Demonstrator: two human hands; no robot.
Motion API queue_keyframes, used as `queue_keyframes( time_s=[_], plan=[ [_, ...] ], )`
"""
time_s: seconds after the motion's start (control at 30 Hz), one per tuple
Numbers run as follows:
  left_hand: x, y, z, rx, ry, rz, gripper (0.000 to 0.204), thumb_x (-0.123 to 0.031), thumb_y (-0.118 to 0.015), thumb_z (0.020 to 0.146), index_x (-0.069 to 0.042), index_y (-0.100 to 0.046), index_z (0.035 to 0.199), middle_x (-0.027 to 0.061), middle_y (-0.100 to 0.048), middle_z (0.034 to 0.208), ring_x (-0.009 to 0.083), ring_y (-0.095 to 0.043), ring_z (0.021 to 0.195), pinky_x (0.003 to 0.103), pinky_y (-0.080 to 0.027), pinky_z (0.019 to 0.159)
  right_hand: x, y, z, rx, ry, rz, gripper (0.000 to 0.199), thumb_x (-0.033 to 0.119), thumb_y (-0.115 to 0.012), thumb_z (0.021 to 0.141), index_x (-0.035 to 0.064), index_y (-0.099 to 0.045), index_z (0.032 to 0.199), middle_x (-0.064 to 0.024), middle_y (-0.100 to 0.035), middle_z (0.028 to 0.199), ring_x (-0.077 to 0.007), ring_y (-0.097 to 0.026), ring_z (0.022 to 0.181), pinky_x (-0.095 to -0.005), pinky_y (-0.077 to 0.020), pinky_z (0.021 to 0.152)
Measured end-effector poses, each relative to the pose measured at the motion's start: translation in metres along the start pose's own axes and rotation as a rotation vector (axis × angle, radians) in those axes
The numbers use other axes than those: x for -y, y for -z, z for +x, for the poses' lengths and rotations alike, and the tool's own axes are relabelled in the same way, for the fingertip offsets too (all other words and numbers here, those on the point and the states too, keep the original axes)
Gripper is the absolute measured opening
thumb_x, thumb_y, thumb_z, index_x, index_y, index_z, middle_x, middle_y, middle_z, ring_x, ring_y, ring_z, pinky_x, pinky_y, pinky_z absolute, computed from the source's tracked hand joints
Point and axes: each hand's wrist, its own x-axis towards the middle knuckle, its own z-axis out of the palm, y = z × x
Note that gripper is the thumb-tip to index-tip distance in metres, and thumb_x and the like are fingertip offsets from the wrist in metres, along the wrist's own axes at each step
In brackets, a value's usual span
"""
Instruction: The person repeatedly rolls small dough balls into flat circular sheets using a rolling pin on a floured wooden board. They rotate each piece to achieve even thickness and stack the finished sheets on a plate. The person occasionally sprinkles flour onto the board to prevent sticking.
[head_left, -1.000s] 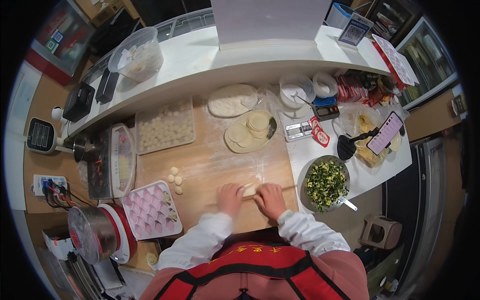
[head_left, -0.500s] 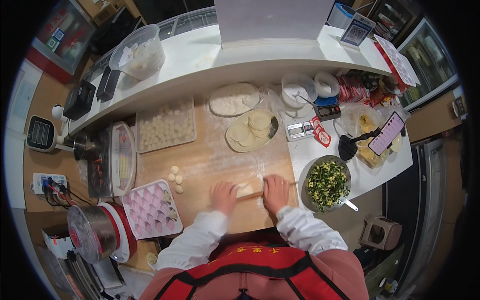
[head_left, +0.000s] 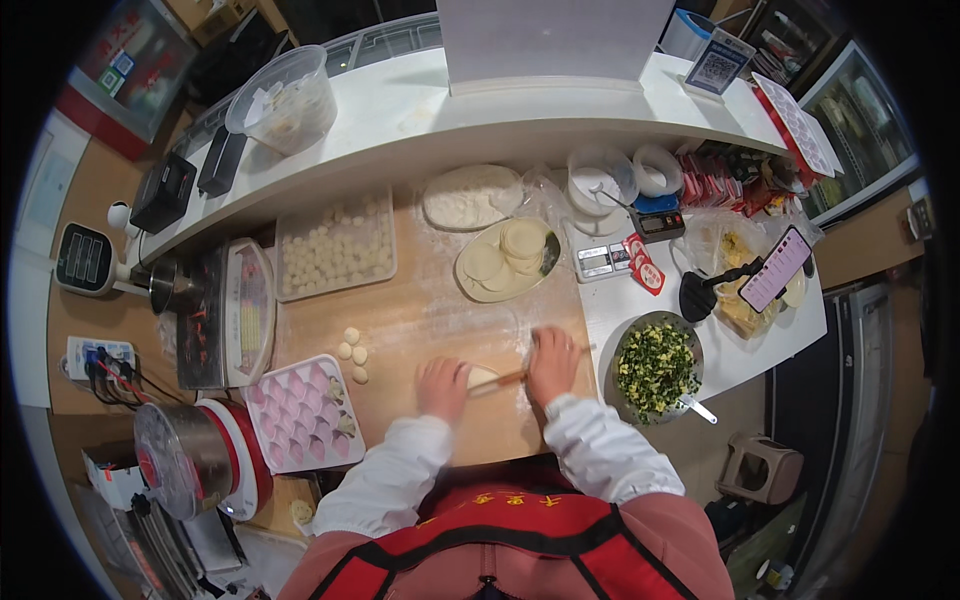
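Low on the floured wooden board (head_left: 330, 325), my right hand (head_left: 552, 365) lies curled over a thin wooden rolling pin (head_left: 512, 379). The pin slants across a small pale dough wrapper (head_left: 480, 375). My left hand (head_left: 443, 388) is closed at the wrapper's left edge, its fingertips partly hidden. Several small dough balls (head_left: 354, 352) sit to the left of that hand. Up the board, an oval plate (head_left: 482, 292) bears a pile of rolled round wrappers (head_left: 522, 240). Behind it is a tray of flour (head_left: 470, 195).
A bowl of chopped greens and egg (head_left: 655, 365) with a spoon stands at right, near a kitchen scale (head_left: 605, 262) and a phone on a stand (head_left: 775, 268). At left are a bin of dough balls (head_left: 337, 243), a pink-celled dumpling tray (head_left: 305, 415) and a red-and-white appliance (head_left: 235, 455).
My right hand has shifted slightly up the board with the rolling pin, whose slant has changed. The left hand stays at the dough wrapper, moved slightly. The whole view has shifted a little.
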Motion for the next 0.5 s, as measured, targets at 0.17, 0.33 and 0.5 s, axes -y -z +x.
queue_keyframes(
  time_s=[0.17,0.33,0.5],
  plan=[
    [0.008,-0.001,0.022,0.032,-0.177,-0.105,0.015,-0.024,-0.076,0.088,-0.009,-0.073,0.090,0.0082,-0.070,0.087,0.0301,-0.064,0.087,0.043,-0.045,0.085,-0.013,-0.031,0.045,0.038,-0.112,0.008,0.023,0.019,-0.062,0.096,0.0090,-0.063,0.117,-0.0128,-0.061,0.121,-0.0344,-0.054,0.117,-0.0504,-0.0355,0.104],
    [0.008,0.004,0.002,0.057,0.093,-0.187,0.017,-0.023,-0.078,0.086,-0.008,-0.075,0.092,0.0091,-0.071,0.088,0.0300,-0.065,0.089,0.043,-0.046,0.087,-0.038,0.020,-0.054,0.280,0.265,0.123,0.023,0.025,-0.071,0.090,0.0104,-0.067,0.106,-0.0114,-0.061,0.115,-0.0336,-0.054,0.115,-0.0498,-0.0340,0.105],
    [-0.014,-0.006,-0.018,0.216,0.419,-0.329,0.016,-0.022,-0.075,0.089,-0.009,-0.076,0.098,0.0102,-0.073,0.096,0.0299,-0.065,0.100,0.043,-0.045,0.094,-0.021,0.026,-0.065,0.403,0.362,0.149,0.027,0.027,-0.075,0.087,0.0104,-0.067,0.106,-0.0111,-0.062,0.112,-0.0337,-0.055,0.113,-0.0483,-0.0389,0.099]
  ],
)
